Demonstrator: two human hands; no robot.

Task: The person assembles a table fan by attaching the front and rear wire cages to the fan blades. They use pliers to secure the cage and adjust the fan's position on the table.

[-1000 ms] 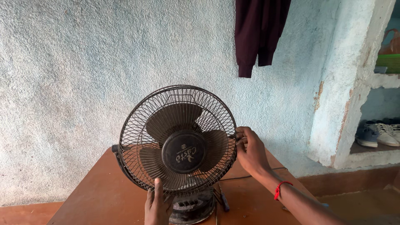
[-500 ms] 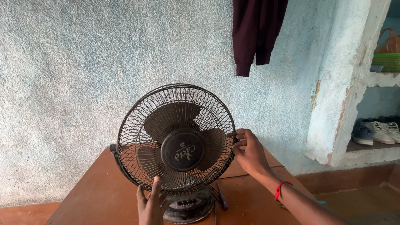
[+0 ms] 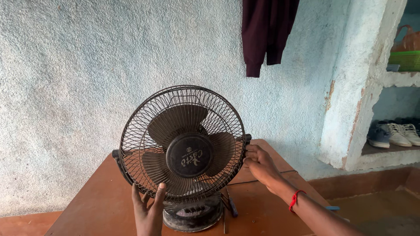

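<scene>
A brown table (image 3: pixel 100 205) carries a dusty fan (image 3: pixel 183 148) and screwdriver (image 3: pixel 232 206)

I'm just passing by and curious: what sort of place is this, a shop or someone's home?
Most likely a home, perhaps a porch or entry corner. A dark garment hangs on the rough plastered wall, shoes sit in a wall niche, and an old table fan stands on a wooden table.

A dark maroon garment (image 3: pixel 267 32) hangs on the rough pale blue wall (image 3: pixel 78 78). At the right, shoes (image 3: pixel 393 133) stand on a low shelf (image 3: pixel 385 153), and a green basket (image 3: pixel 404 60) sits on the shelf above. A screwdriver (image 3: pixel 232 205) lies on the brown worktop (image 3: pixel 100 205).
</scene>
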